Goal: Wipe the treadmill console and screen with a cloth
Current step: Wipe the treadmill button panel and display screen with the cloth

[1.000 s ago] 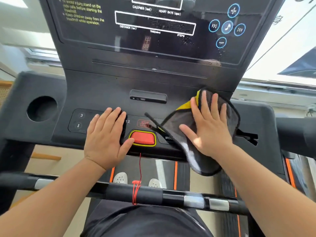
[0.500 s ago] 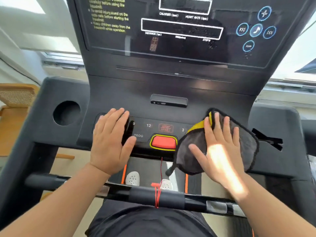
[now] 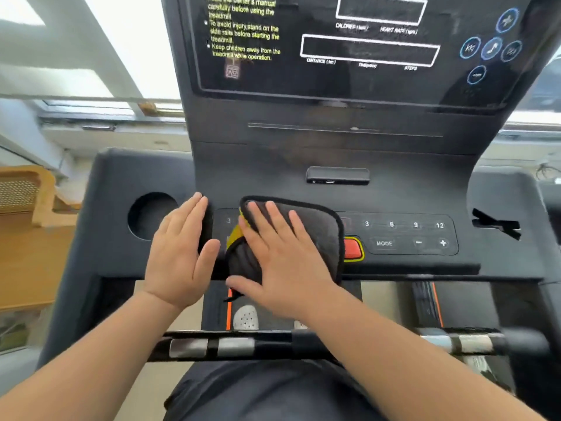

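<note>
Sweeping from the 3 o'clock end of the console [image 3: 394,268] toward 9 o'clock, the flat, open right hand [image 3: 282,262] now presses the cloth [image 3: 315,229] over the centre-left buttons beside the released left hand [image 3: 179,253], leaving the screen [image 3: 349,77] at 12 o'clock seemingly still to wipe.

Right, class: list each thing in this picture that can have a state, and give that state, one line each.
Cloth: spread flat on the button panel, pressed under the right hand.
Left hand: open, flat on the console, holding nothing.
Red button: partly covered by the cloth.
Screen: dark, only printed labels showing.
Cup holder: empty.
</note>
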Available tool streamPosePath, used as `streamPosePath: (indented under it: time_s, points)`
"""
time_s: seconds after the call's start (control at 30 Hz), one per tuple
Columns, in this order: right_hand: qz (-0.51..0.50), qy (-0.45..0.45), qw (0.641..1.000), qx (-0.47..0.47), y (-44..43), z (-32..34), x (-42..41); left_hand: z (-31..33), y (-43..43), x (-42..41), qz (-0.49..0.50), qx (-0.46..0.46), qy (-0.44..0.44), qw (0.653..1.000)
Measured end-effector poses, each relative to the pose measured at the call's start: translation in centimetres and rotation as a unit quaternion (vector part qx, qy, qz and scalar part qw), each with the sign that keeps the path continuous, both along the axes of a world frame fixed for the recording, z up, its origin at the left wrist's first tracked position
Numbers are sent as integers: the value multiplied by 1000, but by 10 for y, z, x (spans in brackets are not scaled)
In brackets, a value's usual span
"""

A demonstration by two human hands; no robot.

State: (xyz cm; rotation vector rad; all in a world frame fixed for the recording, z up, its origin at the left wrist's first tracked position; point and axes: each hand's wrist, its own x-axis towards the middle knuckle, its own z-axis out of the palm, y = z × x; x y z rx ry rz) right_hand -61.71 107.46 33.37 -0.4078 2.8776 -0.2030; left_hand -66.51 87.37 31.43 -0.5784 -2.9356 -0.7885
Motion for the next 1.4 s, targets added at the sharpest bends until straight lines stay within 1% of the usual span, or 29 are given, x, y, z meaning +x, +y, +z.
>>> streamPosePath:
  time_s: [0.03,0.1,0.2,0.27,0.3,0.33,0.37,0.43,0.5,0.57,0.63,0.7,0.73,0.83,0.9,0.97,1.03,1.13,1.17,1.2,1.27,1.33,1.4]
  points:
    - [-32,5,999,8,14,0,5,-1,-1,-1,-4,9,-1,1000]
    - [-128,12,991,47,50,-2,18,-2,-3,-1,-4,26,-9,1000]
    - [-275,-16,957,94,99,3,34,0,-5,-2,-5,61,-25,998]
    - [-334,-34,937,93,102,6,31,2,-9,-3,2,95,-38,995]
    - [-344,-29,935,87,92,7,26,3,-11,-3,7,116,-45,992]
    - [-334,-22,939,82,76,8,19,3,-12,-4,12,136,-53,989]
    - [-303,-16,950,78,55,8,13,4,-13,-4,16,156,-63,986]
    - [-203,0,977,62,8,5,0,5,-15,-6,26,195,-79,977]
    - [-107,11,994,28,-35,2,-11,7,-18,-8,30,223,-84,971]
    - [-35,8,999,8,-63,-1,-19,7,-24,-9,29,230,-90,969]
    - [5,7,1000,-1,-70,-2,-24,6,-31,-10,28,234,-93,967]
    - [7,11,1000,0,-50,-3,-23,5,-33,-10,26,250,-87,964]
    - [-15,13,1000,9,-34,-4,-22,5,-32,-10,26,255,-83,963]
    - [-141,32,987,70,13,-5,-14,4,-29,-9,26,256,-84,963]
    - [-181,37,978,92,20,-7,-12,3,-29,-8,28,258,-93,961]
    - [-186,47,977,98,12,-6,-21,4,-30,-8,31,263,-101,959]
    - [-168,74,978,103,-3,-3,-41,5,-31,-9,35,274,-111,955]
    - [-165,85,980,77,-29,0,-73,7,-31,-11,46,277,-132,951]
    - [-154,78,983,67,-38,0,-79,7,-32,-12,50,280,-138,949]
    - [-119,72,988,60,-47,-1,-82,8,-33,-12,53,285,-137,947]
    - [-5,50,998,43,-57,-2,-75,6,-35,-12,50,289,-115,949]
    - [84,40,995,29,-53,-4,-55,2,-36,-8,54,290,-92,951]
    - [114,46,992,31,-37,-7,-34,-1,-37,-4,64,287,-80,952]
